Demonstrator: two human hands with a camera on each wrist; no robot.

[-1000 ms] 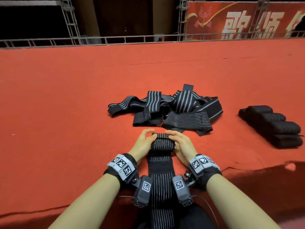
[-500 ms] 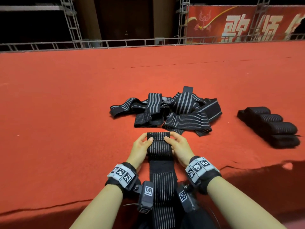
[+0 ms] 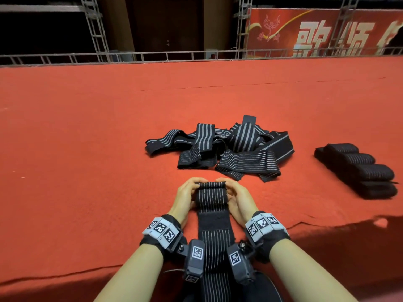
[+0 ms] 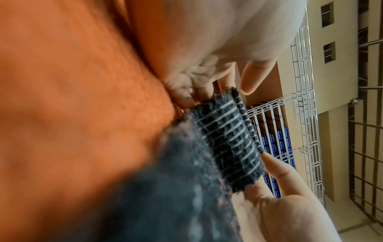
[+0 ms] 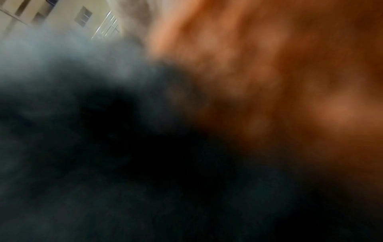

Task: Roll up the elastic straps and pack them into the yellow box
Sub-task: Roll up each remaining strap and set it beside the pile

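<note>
**Starting the roll at the far end of a strap**

We see one elastic strap (image 3: 214,232) laid flat on the red carpet (image 3: 87,149), running from the person's lap away toward the far end, where the first turn is being formed. Our left hand (image 3: 185,197) and right hand (image 3: 238,198) flank that end, each grip clamped on a side edge of the strap, fingers curled over the small folded lip. In the left wrist view the folded end (image 4: 232,140) stands up between fingertips on both of its edges. The right wrist view is too blurred to add anything.

To do this step well, in our judgement, we keep both edges level so the turn starts square, hold the core tight, and roll toward the body with even pressure from both sides; a loose or skewed start would likely telescope later. The plain dark patch (image 3: 212,219) just behind the roll may be a fastening panel, so we would expect it to drag.

Beyond the hands lies a heap of unrolled straps (image 3: 220,149); a row of finished rolls (image 3: 359,171) sits well apart to the right. The yellow box appears in none of the views.
</note>
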